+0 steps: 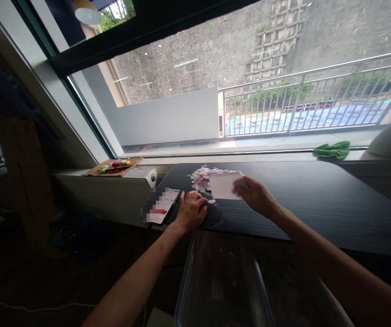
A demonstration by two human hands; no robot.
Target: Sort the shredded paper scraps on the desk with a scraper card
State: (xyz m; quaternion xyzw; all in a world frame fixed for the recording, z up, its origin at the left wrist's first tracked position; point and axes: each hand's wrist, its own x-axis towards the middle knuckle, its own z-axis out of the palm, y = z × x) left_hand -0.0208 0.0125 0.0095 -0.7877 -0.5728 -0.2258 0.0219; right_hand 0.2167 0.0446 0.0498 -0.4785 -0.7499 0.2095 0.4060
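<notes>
My right hand (251, 194) grips the right end of a white card-like sheet (223, 185) and is slightly blurred. The sheet's left side covers part of a heap of small torn paper scraps (202, 177) on the dark table (304, 195). My left hand (191, 210) rests on the table near its front edge, fingers bent and a little apart, with nothing visible in it. A phone (163, 206) with a lit screen lies just left of that hand. A few scraps sit between my two hands.
Below the table's front edge stands a clear plastic bin (188, 272) with some scraps inside. A radiator (113, 195) at the left carries cardboard with small colourful items (115, 166). On the windowsill lies a green cloth (333, 150). A window and railing (300, 106) are behind.
</notes>
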